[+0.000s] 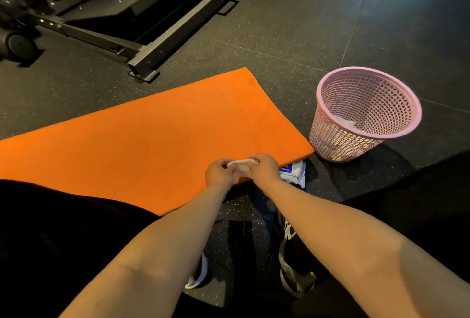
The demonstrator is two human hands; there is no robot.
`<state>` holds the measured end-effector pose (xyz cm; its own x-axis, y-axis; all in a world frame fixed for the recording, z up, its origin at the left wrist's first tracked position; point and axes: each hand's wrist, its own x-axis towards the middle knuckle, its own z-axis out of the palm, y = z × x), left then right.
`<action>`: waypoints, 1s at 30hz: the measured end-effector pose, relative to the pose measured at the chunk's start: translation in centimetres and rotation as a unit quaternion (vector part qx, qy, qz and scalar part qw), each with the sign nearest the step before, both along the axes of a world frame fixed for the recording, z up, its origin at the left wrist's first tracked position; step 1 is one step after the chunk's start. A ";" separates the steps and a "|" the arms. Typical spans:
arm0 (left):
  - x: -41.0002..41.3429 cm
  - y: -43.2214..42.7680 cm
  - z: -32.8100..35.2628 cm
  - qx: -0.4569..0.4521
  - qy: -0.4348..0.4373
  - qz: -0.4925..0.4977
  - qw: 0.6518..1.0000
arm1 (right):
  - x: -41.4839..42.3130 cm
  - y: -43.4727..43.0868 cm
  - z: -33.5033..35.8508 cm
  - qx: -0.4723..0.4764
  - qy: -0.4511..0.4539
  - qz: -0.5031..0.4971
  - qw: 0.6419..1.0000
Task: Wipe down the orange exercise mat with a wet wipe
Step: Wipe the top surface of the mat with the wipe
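While the wet wipe (240, 165) is pinched between the left hand (218, 173) and right hand (263, 168), the orange mat (152, 139) appears not yet wiped; wiping is judged to remain.

Exercise mat (157, 134): plain bright orange. Wet wipe (240, 165): off-white. Wipe packet (293, 172): white with blue label. Basket (366, 114): pale pink, open lattice weave. Floor (292, 37): black, flecked with pale specks. Bench frame (152, 45): dark grey metal. Shoes (292, 261): black with white.
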<state>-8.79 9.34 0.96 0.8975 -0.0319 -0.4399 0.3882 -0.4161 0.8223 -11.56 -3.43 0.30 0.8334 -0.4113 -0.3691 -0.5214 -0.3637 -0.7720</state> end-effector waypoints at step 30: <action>5.9 2.8 -8.6 0.350 -0.049 -0.256 0.900 | 7.0 0.8 -8.1 -0.301 0.075 0.420 0.853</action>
<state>-2.92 12.19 -7.60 0.8795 -0.1976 -0.4329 -0.0609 -0.9490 0.3093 -4.59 -2.60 -7.82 0.8894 0.1538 -0.4304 0.0408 -0.9646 -0.2604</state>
